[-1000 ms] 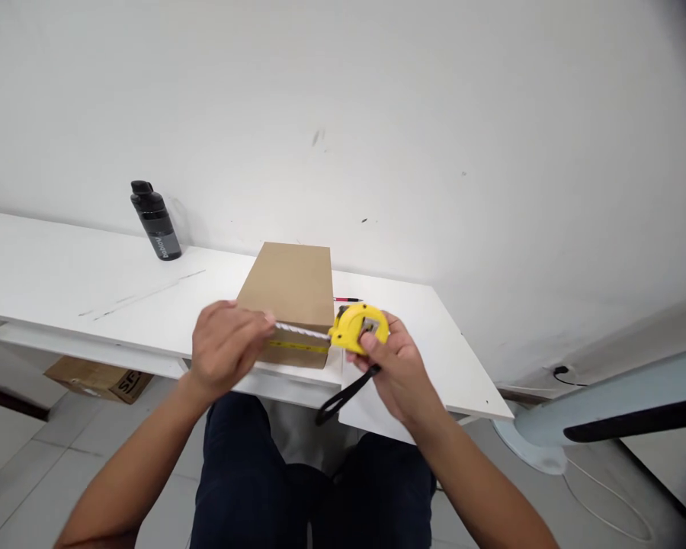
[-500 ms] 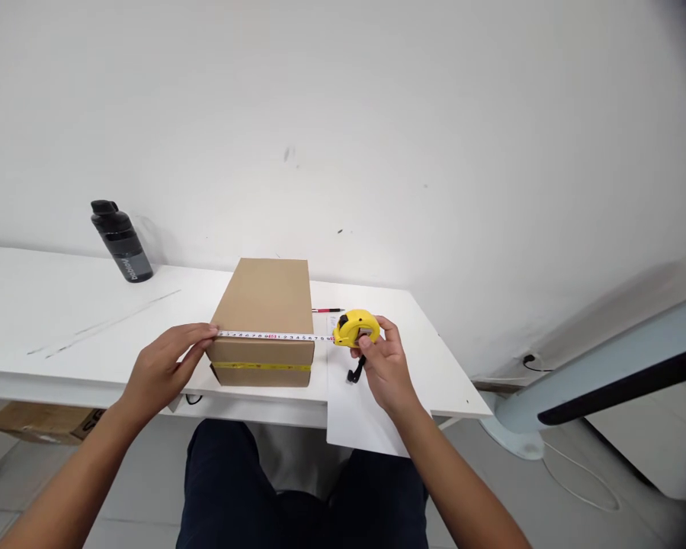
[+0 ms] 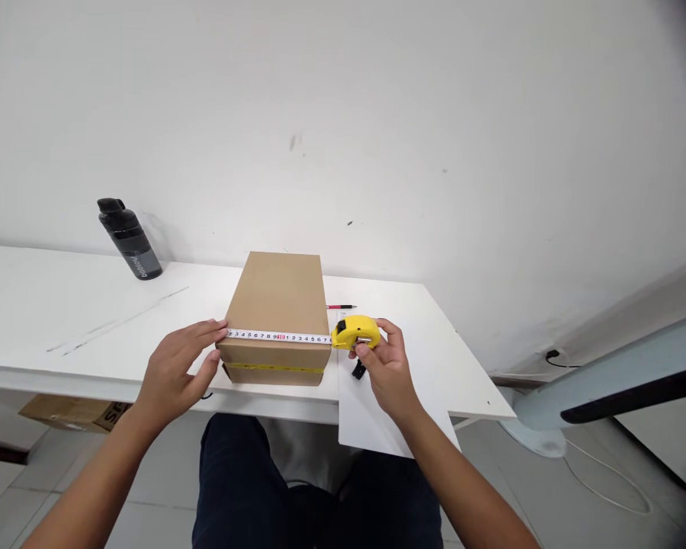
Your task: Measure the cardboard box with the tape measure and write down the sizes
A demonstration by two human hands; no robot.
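Observation:
A brown cardboard box (image 3: 280, 297) with a yellow tape strip on its front stands near the front edge of a white table (image 3: 62, 335). A white measuring tape blade (image 3: 277, 336) lies stretched across the box's near top edge. My left hand (image 3: 177, 370) pinches the blade's end against the box's left corner. My right hand (image 3: 380, 366) is closed on the yellow tape measure case (image 3: 354, 332) just past the box's right corner, its black strap hanging below.
A black water bottle (image 3: 130, 238) stands at the back left by the wall. A red pen (image 3: 341, 306) lies behind the case. A white sheet of paper (image 3: 377, 419) overhangs the table's front edge. A cardboard box (image 3: 74, 412) sits on the floor under the table. A fan base stands at right.
The blade has been drawn out: my left hand carried its end leftward to the box's left corner, and the case came down beside the right corner.

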